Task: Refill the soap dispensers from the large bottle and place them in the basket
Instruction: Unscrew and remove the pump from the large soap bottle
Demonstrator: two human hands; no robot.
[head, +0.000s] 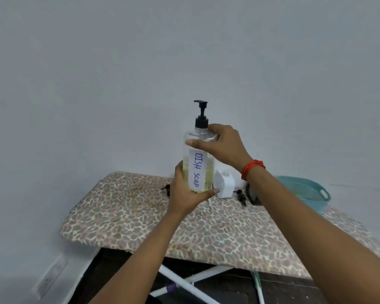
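Both hands on the one dispenser. Clear pump bottle [199,170], upright, white strip label hand-lettered "DISH SOAP" in blue, reading top to bottom. Yellow-green liquid fills roughly the lower half; the upper half is clear. Black pump head [201,115] is seated on the neck, nozzle pointing left.

Left hand [185,195]: curled round the base of the bottle from the left, thumb across the near bottom edge.

Right hand [223,145]: curled over the shoulder of the bottle from the right, thumb laid across the near face just above the label, fingers wrapped behind. Red thread bracelet [252,168] on that wrist.

Bottle sits over the far middle of the table [140,216], which has a leopard-print cover. Cannot tell whether the base touches the cover or is held just above it.

Behind the bottle, just to its right: a white container [225,185], partly hidden by the bottle and the right forearm, standing on the cover.

Loose black pump part [241,196] lies on the cover right of the white container. Another small dark piece [166,188] shows left of the left hand, mostly hidden.

Dark object [251,195] behind the right forearm, too occluded to identify.

Teal plastic basket [303,187] with a side handle, far right on the table, well apart from the bottle.

White crossed legs [184,279] under the table. Wall socket [51,277] low on the left wall.
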